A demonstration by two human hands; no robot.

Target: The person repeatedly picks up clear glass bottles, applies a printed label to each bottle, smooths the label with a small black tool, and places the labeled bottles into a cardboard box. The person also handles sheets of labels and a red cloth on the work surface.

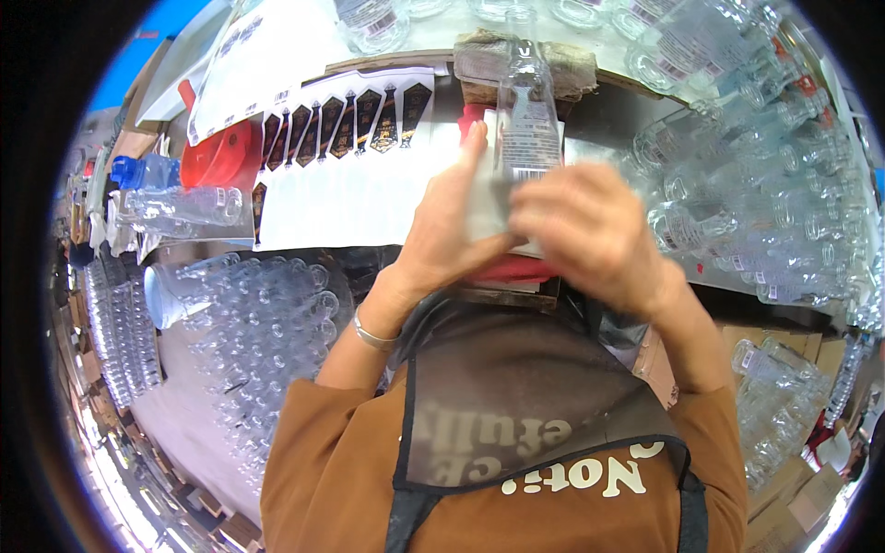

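Closest in, an orange-sleeved person in a dark apron (544, 415) leans over the work, a thin metal bracelet (371, 335) on the left wrist. Just beyond, both hands meet over a clear glass bottle (528, 115) that stands upright on a red stand (513, 268). The left hand (449, 230) lies flat and open against the bottle's left side, fingers stretched upward along a white label (487, 198). The right hand (590, 230) is curled over the bottle's lower front, pressing on the same label; it is blurred, so I cannot say for sure how tightly it is closed, though it seems to grip the bottle's body.

To the left of the hands, on the tabletop (599, 115), lies a white backing sheet (341, 203), and above it a row of dark neck-shaped labels (346, 120). Further left sit a red plastic piece (217, 152) and a clear bottle lying on its side (180, 207). Below that, a big heap of empty clear bottles (267, 323) fills the lower left.

To the right, well apart from the hands, more clear bottles with labels (737, 184) are piled thickly. At the far edge, a folded cloth (525, 55) rests behind the held bottle.
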